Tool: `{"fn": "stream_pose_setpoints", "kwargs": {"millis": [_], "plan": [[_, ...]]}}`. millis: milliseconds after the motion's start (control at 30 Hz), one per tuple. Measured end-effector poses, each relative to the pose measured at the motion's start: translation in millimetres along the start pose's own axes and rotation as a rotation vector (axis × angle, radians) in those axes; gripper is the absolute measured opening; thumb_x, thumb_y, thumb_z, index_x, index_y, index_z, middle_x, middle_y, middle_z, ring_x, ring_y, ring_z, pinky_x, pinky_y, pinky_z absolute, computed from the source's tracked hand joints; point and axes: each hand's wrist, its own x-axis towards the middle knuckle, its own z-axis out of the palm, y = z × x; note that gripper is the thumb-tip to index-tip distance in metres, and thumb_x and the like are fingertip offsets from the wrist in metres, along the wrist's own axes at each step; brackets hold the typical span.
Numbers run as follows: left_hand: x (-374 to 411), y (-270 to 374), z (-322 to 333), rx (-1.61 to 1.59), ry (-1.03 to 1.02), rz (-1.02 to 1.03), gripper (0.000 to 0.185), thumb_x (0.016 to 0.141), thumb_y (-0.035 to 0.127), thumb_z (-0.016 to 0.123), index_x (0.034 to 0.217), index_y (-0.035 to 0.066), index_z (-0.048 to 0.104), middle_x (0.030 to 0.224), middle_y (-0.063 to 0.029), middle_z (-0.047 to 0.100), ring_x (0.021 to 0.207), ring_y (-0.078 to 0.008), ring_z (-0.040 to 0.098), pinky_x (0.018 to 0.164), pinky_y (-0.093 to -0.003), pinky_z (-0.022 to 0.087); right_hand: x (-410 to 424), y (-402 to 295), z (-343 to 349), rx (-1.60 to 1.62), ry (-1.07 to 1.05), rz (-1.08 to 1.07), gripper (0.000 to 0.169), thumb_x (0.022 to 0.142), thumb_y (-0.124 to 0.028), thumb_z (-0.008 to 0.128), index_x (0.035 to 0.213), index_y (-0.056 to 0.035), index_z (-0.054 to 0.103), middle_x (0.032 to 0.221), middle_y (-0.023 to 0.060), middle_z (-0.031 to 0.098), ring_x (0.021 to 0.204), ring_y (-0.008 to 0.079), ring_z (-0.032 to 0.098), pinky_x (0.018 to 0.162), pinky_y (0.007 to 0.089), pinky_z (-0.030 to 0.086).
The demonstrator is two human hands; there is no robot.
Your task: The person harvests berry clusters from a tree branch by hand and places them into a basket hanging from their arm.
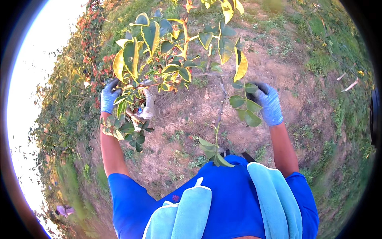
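Observation:
My left hand (111, 96), in a blue and grey work glove, is at the left edge of a leafy shrub branch (158, 81), its fingers curved beside the leaves and small red berries (108, 71). Whether it grips anything there cannot be told. On the right, my right hand (265, 101), gloved alike, has its fingers bent behind a sprig of rounded green leaves (252, 107); the fingertips are partly hidden. Between the hands a thin thorny stem (221, 104) hangs down towards my blue shirt. Yellow-edged leaves (241, 66) spread above it.
A whitish bag or cloth (147, 104) lies behind the branch, near my left hand. Red-berried bushes (89, 44) rise at the upper left. A person (64, 210) in light clothing is far off at the lower left. Pale sticks (350, 84) lie on the weedy ground at right.

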Motion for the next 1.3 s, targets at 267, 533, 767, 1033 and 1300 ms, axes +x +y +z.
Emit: {"fn": "stream_pose_setpoints", "kwargs": {"millis": [267, 533, 767, 1033, 1300], "plan": [[-142.3, 116.7, -44.7, -0.359, 0.869, -0.241, 0.027, 0.092, 0.010, 0.060, 0.114, -0.005, 0.063, 0.100, -0.0082, 0.067, 0.086, -0.0154, 0.062, 0.078, -0.0288, 0.050, 42.9, -54.7, 46.2, 0.292, -0.305, -0.319, 0.036, 0.089, -0.021, 0.065, 0.114, 0.0041, 0.062, 0.096, 0.0155, 0.068, 0.076, 0.0195, 0.063, 0.064, 0.0303, 0.050], [-250.4, 282.2, 142.6, -0.548, 0.801, -0.484, 0.017, 0.088, 0.011, 0.064, 0.097, -0.004, 0.067, 0.096, -0.0108, 0.066, 0.075, -0.0137, 0.062, 0.067, -0.0274, 0.051, 62.2, -75.5, 51.5, 0.363, -0.660, -0.290, 0.036, 0.085, -0.021, 0.070, 0.110, 0.0050, 0.064, 0.100, 0.0185, 0.066, 0.073, 0.0211, 0.065, 0.062, 0.0305, 0.052], [-209.8, 366.0, 205.0, -0.554, 0.849, -0.324, 0.040, 0.089, 0.026, 0.067, 0.113, -0.005, 0.060, 0.116, -0.0175, 0.061, 0.096, -0.0231, 0.064, 0.084, -0.0339, 0.053, 81.7, -87.2, 43.0, 0.342, -1.007, -0.094, 0.028, 0.079, -0.003, 0.073, 0.105, 0.0028, 0.067, 0.106, 0.0177, 0.064, 0.082, 0.0178, 0.065, 0.071, 0.0290, 0.054], [-186.8, 413.2, 249.9, -0.228, 1.058, -0.419, 0.030, 0.085, 0.019, 0.065, 0.113, 0.007, 0.063, 0.099, -0.0092, 0.068, 0.088, -0.0269, 0.067, 0.076, -0.0384, 0.054, 60.3, -76.0, 52.3, 0.164, -1.378, -0.182, 0.035, 0.079, 0.006, 0.070, 0.111, -0.0057, 0.068, 0.108, 0.0112, 0.066, 0.091, 0.0184, 0.067, 0.077, 0.0277, 0.054], [-193.9, 391.8, 300.6, -0.262, 1.285, -0.665, 0.027, 0.084, 0.016, 0.065, 0.109, 0.006, 0.063, 0.103, -0.0082, 0.066, 0.092, -0.0218, 0.064, 0.078, -0.0352, 0.052, 75.7, -82.5, 58.4, 0.148, -1.571, -0.307, 0.032, 0.081, -0.002, 0.071, 0.112, -0.0022, 0.066, 0.110, 0.0140, 0.064, 0.092, 0.0225, 0.067, 0.078, 0.0306, 0.055]]}}
